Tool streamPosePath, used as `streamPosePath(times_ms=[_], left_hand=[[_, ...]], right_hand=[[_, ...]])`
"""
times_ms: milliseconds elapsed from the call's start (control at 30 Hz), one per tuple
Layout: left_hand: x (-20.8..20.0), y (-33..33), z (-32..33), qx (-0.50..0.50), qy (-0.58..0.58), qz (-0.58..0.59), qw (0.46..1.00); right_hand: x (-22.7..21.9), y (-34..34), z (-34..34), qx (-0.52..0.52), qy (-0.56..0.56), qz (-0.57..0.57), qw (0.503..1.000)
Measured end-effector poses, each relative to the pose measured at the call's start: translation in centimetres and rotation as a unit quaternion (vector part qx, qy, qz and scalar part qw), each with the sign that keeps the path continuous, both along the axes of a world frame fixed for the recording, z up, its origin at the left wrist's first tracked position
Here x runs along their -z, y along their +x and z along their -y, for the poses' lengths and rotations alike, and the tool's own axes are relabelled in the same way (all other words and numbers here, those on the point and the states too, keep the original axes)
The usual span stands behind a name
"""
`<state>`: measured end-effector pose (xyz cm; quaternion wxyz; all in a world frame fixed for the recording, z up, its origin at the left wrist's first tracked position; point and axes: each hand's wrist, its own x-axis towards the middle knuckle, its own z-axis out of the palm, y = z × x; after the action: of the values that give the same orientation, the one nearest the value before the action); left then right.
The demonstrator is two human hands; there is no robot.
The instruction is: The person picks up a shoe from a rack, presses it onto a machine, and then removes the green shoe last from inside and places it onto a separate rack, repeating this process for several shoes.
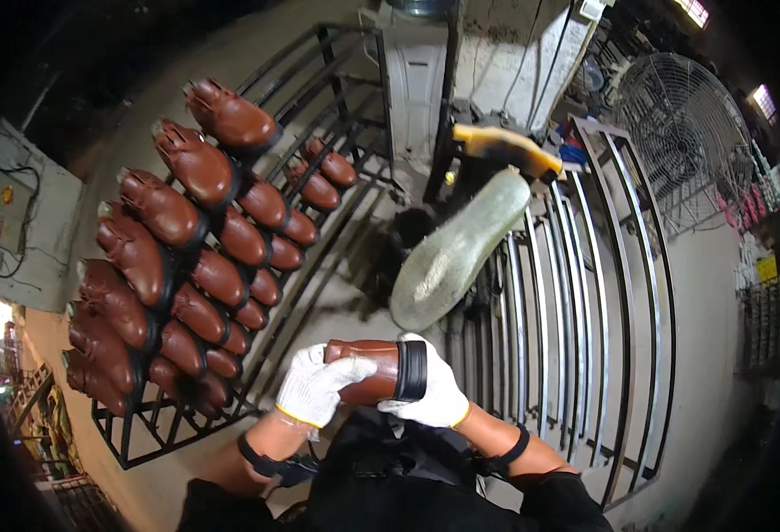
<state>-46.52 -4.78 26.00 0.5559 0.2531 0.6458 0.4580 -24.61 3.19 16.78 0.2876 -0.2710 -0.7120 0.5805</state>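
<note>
The brown shoe (pixel 383 363) is held up in front of the person's body, just below the middle of the view, between the two gloved hands. Its visible span runs from nine o'clock to three, with the brown leather toward nine and the black band (pixel 412 371) at the three o'clock end. Which way the toe points, I cannot tell.

The left hand (pixel 308 387) grips from nine o'clock, its fingers closed on the leather and part of them laid across the front. The right hand (pixel 437 390) cups the black end from three o'clock, its fingers curled around the edge; some fingertips are hidden. Both hands touch the shoe, so neither is nearer; the right one has the band, the left one the leather.

From the shoe, a pale green sole-shaped pad (pixel 461 253) lies at one o'clock, near but apart, its long axis slanting between one and seven. Beyond its upper end curves a yellow-orange part (pixel 510 149). At ten o'clock, rows of brown shoes (pixel 222 120) fill a black rack (pixel 124 443). Toward half past two stands a metal-barred rack (pixel 604 355), with a large fan (pixel 681 124) farther off at two.

No brand or lettering is legible on the held shoe.
</note>
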Motion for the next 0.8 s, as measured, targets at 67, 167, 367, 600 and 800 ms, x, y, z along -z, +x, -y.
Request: streamPosePath(times_ms=[67, 167, 367, 600, 800], left_hand=[[-1.2, 0.1, -0.1, -0.094, 0.065, 0.017, 0.993], [-6.4, -1.6, -0.1, -0.092, 0.018, 0.004, 0.996], [-11.6, -5.5, -1.0, 0.024, 0.167, -0.201, 0.965], [-12.8, -15.6, -20.1, -0.104, 0.232, -0.450, 0.856], [-13.6, -30.3, -37.6, -0.205, 0.052, -0.574, 0.791]], right_hand=[[-1.9, -1.6, -1.2, -0.012, -0.004, -0.035, 0.999], [-4.6, -2.3, -2.8, -0.070, -0.135, -0.060, 0.986], [-12.3, -6.2, -7.1, -0.050, -0.345, -0.161, 0.923], [-14.6, -5.9, -17.9, 0.149, 0.476, 0.229, 0.836], [-14.0, -4.1, -16.3, 0.085, 0.527, 0.183, 0.825]])
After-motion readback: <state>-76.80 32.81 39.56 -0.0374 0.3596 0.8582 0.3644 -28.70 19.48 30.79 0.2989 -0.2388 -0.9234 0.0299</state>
